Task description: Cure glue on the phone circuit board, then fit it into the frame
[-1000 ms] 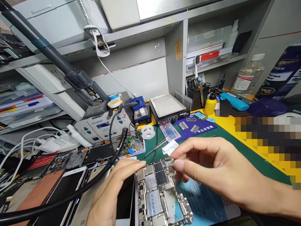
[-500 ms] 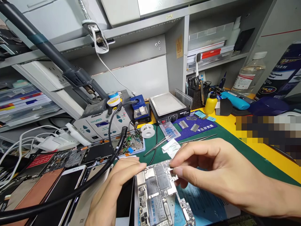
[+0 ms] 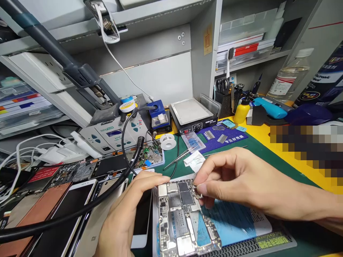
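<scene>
Well, our right hand (image 3: 241,182) pinches one phone logic board (image 3: 178,217) at its corner between the fingers (image 3: 202,190). Our left hand (image 3: 125,214) curls loosely just beside it, holding nothing, and two pairs of tweezers (image 3: 182,157) lie beyond the fingers.

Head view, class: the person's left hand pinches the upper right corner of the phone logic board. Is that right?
Wrong hand: the head view shows the right hand pinching that upper right corner of the phone logic board.
</scene>
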Tool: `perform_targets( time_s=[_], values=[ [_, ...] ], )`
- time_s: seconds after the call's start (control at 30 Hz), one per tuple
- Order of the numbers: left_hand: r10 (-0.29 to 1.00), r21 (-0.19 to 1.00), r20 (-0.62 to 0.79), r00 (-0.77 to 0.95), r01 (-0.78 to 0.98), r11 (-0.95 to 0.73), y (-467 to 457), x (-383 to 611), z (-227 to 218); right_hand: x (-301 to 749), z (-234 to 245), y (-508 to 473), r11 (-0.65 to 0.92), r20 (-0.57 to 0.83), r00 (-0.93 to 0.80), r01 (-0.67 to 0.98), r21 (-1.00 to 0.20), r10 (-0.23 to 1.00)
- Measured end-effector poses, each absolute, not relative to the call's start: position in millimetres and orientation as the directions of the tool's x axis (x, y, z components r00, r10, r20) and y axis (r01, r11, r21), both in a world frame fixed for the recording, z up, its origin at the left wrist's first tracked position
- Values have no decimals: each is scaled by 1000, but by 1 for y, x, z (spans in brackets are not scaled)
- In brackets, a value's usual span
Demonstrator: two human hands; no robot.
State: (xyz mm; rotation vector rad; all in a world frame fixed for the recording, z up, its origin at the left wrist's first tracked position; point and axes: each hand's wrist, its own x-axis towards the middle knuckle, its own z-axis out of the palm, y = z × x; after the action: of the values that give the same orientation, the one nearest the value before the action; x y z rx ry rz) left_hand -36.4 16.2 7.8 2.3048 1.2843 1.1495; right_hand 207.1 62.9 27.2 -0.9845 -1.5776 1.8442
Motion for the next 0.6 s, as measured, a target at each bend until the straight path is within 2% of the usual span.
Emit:
perform_targets(
  time_s=[0.27,0.6],
  values=[
    [845,635,453,284,562,-530,1,-32,8,206,24,68,-391,-249,-662,-73,-917,707],
    [851,639,437,292,564,-522,7,-32,8,206,23,68,-401,-269,-654,-58,-914,707]
  ],
)
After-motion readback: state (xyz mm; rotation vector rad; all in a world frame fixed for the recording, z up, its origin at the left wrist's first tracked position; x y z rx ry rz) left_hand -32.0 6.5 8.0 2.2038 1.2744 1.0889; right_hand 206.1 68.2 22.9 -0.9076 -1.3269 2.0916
